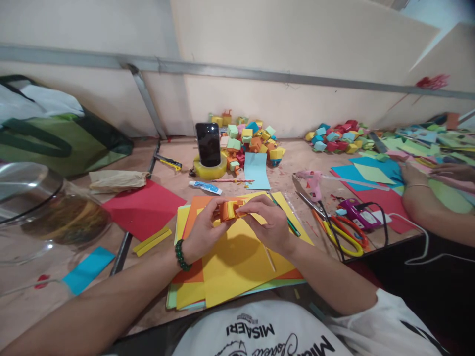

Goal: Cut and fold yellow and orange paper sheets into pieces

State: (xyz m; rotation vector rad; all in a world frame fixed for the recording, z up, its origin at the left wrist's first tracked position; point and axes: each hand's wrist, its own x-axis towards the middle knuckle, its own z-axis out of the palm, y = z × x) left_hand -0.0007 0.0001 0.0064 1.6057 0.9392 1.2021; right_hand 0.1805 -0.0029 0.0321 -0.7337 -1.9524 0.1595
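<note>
Above a stack of coloured paper, my left hand (209,226) grips a small orange-and-yellow folded paper box (229,211). My right hand (270,223) pinches an orange part at the box's right side; its fingertips touch it, and the exact piece between them is too small to make out. Below both hands lies the yellow paper sheet (241,274) on top of the stack. A thin pale stick (269,259) rests on that sheet under my right hand. A dark green pencil (291,225) lies just right of the same hand.
Piled paper boxes (256,138) and a phone (208,144) on a yellow tape roll (210,169) stand behind. Scissors (343,235) and a pink glue gun (312,184) lie right, near another person's hand (411,173). At left are red paper (148,210) and a glass jug (63,217).
</note>
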